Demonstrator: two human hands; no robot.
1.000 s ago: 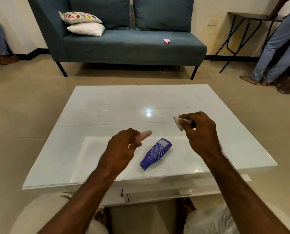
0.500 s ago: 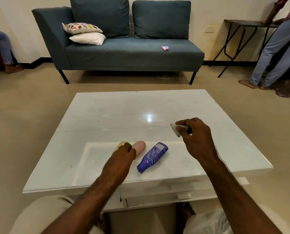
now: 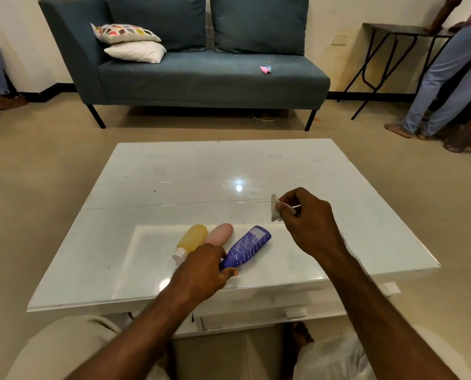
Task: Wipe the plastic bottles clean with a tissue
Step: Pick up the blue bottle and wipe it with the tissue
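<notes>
Three plastic bottles lie side by side at centre frame on the white worktop (image 3: 174, 187): a yellow bottle (image 3: 192, 237), a pink bottle (image 3: 220, 233) and a blue bottle (image 3: 247, 246) whose white label print is unreadable. The left hand (image 3: 201, 268) closes loosely over the bottles' near ends. At centre right, the right hand (image 3: 307, 219) pinches a tissue (image 3: 274, 207) above the worktop.

A teal sofa (image 3: 201, 75) stands against the cream wall (image 3: 336, 12) behind a glossy white table (image 3: 201, 171).

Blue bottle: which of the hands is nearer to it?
Left. The left hand rests at the cap end of the blue bottle, apparently touching it; the right hand is raised off to its right, pinching a tissue.
</notes>
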